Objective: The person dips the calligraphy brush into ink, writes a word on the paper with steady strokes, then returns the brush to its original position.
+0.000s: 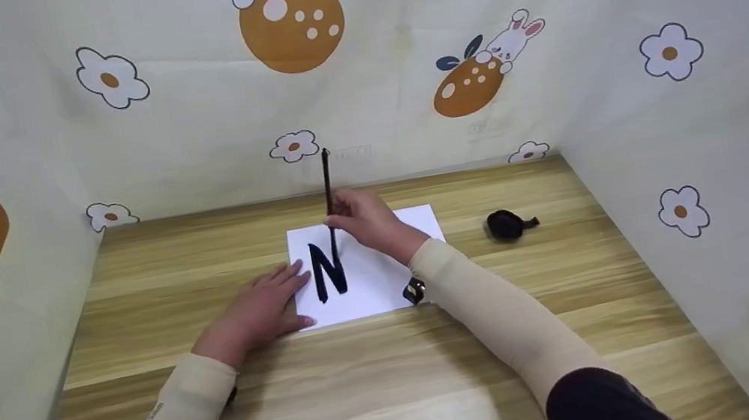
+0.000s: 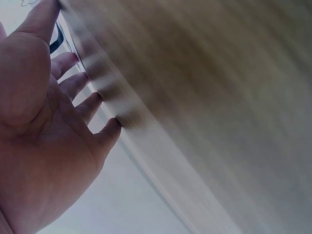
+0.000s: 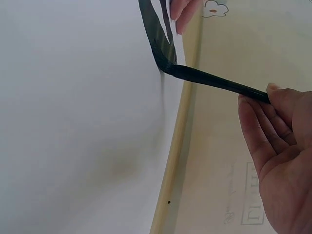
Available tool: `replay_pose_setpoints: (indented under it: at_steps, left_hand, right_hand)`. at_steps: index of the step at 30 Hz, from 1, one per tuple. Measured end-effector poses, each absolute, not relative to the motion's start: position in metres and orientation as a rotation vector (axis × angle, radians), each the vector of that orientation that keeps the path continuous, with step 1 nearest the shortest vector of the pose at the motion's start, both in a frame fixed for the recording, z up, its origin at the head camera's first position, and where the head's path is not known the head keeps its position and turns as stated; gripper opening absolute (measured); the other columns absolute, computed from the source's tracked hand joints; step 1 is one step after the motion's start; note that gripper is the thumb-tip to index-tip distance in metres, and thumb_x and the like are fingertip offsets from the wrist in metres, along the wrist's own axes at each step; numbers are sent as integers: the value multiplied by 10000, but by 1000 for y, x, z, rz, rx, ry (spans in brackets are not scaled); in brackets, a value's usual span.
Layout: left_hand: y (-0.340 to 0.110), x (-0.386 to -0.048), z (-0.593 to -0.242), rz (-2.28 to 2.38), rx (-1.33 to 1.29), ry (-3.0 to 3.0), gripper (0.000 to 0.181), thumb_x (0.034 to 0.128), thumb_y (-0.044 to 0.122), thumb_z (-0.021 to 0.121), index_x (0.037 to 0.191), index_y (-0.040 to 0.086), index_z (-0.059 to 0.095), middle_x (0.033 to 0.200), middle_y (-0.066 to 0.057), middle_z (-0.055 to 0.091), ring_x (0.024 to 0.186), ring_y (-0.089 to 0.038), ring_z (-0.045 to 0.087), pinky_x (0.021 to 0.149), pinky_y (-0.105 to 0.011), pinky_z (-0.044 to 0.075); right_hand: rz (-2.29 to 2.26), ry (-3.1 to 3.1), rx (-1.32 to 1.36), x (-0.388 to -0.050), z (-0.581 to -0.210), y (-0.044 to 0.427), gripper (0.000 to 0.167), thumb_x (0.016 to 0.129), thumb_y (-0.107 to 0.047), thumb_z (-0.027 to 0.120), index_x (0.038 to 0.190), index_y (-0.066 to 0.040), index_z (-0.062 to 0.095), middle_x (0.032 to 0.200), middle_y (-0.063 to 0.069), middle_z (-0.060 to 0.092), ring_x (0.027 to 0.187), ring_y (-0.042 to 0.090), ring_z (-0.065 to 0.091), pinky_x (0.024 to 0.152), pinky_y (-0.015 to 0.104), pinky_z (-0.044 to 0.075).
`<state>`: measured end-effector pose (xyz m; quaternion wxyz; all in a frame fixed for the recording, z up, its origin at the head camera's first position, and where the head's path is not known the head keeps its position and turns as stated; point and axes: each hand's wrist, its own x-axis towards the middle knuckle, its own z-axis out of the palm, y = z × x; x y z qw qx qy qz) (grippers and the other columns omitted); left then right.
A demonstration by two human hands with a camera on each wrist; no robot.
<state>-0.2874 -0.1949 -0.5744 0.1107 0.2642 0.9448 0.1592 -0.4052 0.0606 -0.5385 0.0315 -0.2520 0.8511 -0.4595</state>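
In the head view a white sheet of paper [image 1: 376, 286] lies on the wooden table, bearing thick black strokes [image 1: 330, 278] shaped like an N. My right hand [image 1: 369, 220] pinches a dark brush [image 1: 327, 180] between thumb and fingers, the handle nearly upright. From the right wrist view, the brush's wet black tip [image 3: 165, 63] is bent against the paper at the inked stroke. My left hand [image 1: 258, 311] rests at the paper's left edge, its fingers spread and fairly straight. The left wrist view shows that hand's fingertips [image 2: 113, 127] touching the surface.
To the right of the paper sits a small black dish-like container [image 1: 505, 225] with a short handle. A dark wrist device [image 1: 415, 291] shows under my right wrist. Patterned cloth walls [image 1: 202, 132] enclose the wooden table [image 1: 345, 397] at the back and both sides.
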Motion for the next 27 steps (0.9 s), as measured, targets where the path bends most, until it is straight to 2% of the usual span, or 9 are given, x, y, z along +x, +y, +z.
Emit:
replay_pose_setpoints:
  at_steps: [17, 27]
  left_hand:
    - [-195, -288, -573, 484, 793, 2773, 840, 1038, 466, 773, 1673, 20, 454, 1777, -216, 330, 1628, -499, 288, 1274, -728, 264]
    - [-194, -287, -573, 475, 787, 2775, 845, 1041, 492, 760, 1682, 37, 449, 1785, -199, 321, 1637, -485, 276, 1282, -716, 261]
  right_hand:
    - [-1486, 2643, -798, -416, -541, 57, 44, 1051, -75, 758, 1054, -59, 717, 966, 29, 754, 883, 143, 706, 784, 294, 596]
    - [-1524, 2660, -782, -419, -545, 55, 49, 1062, -91, 753, 1083, -61, 719, 991, 33, 762, 925, 148, 732, 830, 294, 624]
